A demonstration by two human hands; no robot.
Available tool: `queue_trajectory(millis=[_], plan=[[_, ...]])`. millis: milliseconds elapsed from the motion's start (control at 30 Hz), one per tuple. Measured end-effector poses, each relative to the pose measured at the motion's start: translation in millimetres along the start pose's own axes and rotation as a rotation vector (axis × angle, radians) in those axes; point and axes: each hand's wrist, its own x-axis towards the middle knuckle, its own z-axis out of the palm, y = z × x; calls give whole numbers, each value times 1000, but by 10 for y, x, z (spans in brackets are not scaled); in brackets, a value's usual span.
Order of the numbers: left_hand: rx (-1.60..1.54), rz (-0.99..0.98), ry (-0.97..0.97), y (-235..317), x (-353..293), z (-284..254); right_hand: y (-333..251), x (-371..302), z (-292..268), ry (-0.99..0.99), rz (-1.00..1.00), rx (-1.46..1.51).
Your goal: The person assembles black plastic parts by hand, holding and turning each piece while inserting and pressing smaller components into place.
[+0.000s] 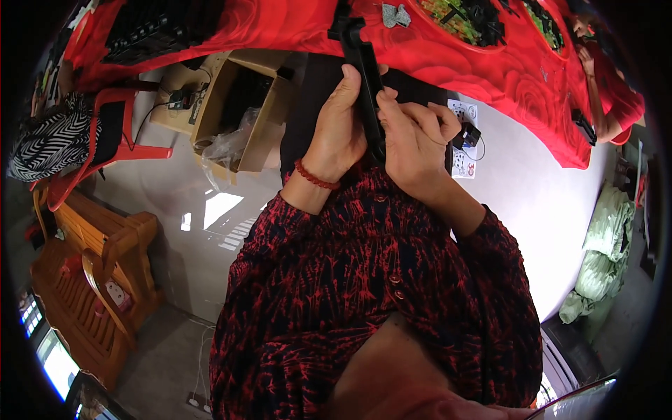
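A long, narrow black plastic part [365, 77] with a channelled body and a stepped far end slants in front of my torso. My left hand [339, 129], with a red beaded bracelet at the wrist, grips its left side, the thumb lying along the edge. My right hand [416, 143] is closed against the right side, thumb and index finger pinched at its edge. Whether a small piece sits between those fingertips is hidden. The part's far end reaches over the edge of the red-covered table [294, 28].
On the table lie stacked black parts [157, 28], a crumpled grey piece [395, 15] and a round tray [427, 10] of small green and black pieces. An open carton [227, 150] stands left of my legs. A co-worker's arm [595, 94] is at the far right.
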Motion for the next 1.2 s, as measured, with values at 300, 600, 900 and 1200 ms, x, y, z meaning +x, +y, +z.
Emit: queue_trajectory(millis=[300,600,900,1200], plan=[[44,18,82,24,1,-2,-9,-52,39,-47,27,53],[165,128,131,184,70,-115,8,40,286,-6,-33,108],[196,260,158,275,123,-286,45,172,497,48,-135,180],[254,297,185,308,121,-267,22,128,608,89,-129,251]])
